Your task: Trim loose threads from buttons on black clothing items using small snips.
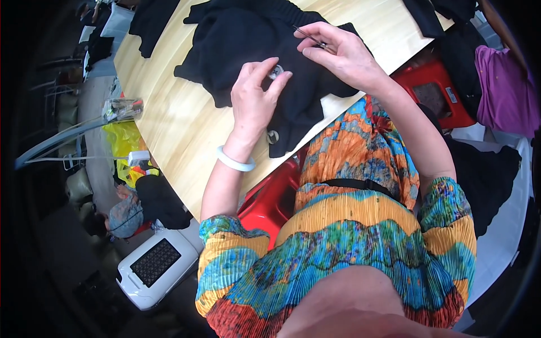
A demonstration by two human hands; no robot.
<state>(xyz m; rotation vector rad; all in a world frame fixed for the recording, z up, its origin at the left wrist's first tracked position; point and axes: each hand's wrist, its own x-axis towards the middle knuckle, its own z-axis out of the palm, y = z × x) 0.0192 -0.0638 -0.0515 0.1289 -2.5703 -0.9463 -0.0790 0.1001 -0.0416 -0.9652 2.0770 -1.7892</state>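
Black knitted garment (236, 45) lies spread over the light wood table, in front of me. Over its middle, my left hand (253, 93) pinches a small round silvery disc (275, 71) between thumb and forefinger; its exact kind is too small to tell. To the right and a little farther off, my right hand (338, 53) is closed round a thin, pointed metal tool (309, 37), its tip directed to the upper left. The hands are apart. A second small round disc (273, 137) rests by the garment's near edge, below my left wrist.
The wooden table (163, 107) ends just before my body. More black cloth (155, 22) lies at its far left. Red stools (270, 194) stand under and beside it. A cable arm (62, 141) reaches the left edge. Another person (129, 214) sits low at the left, near a white stool (160, 270).
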